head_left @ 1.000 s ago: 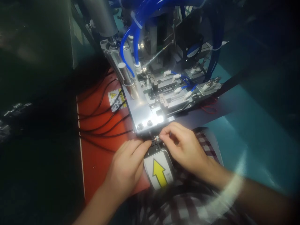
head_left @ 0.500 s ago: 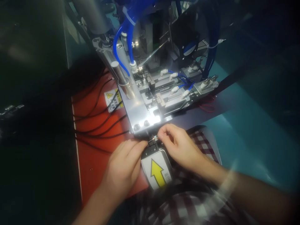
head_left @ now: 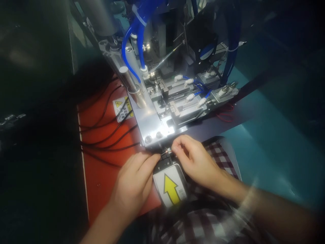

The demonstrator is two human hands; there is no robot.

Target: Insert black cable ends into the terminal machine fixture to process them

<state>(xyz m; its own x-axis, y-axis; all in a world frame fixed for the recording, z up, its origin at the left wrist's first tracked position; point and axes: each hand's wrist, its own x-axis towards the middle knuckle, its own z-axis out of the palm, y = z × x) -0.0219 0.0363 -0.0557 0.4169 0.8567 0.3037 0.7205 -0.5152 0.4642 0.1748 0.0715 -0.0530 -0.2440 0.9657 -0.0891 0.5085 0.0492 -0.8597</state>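
Note:
My left hand [head_left: 134,181] and my right hand [head_left: 194,159] meet at the front edge of a metal machine plate [head_left: 149,122]. Both pinch a tiny shiny metal part [head_left: 166,151] between thumb and fingertips, just below the plate's two front bolts. The part is too small to name. Right beneath it sits a black fixture with a white label bearing a yellow arrow [head_left: 171,188] that points toward the machine.
Blue air hoses [head_left: 132,37] and pneumatic cylinders [head_left: 188,101] crowd the machine behind. Black cables [head_left: 109,135] cross an orange-red mat [head_left: 101,169] with a yellow warning sticker [head_left: 122,107] on the left. A teal table [head_left: 266,142] spreads right. Checked cloth [head_left: 215,152] lies under my right wrist.
The view shifted slightly between frames. Both hands stay pinched at the same spot by the plate's front edge, with only small finger movements.

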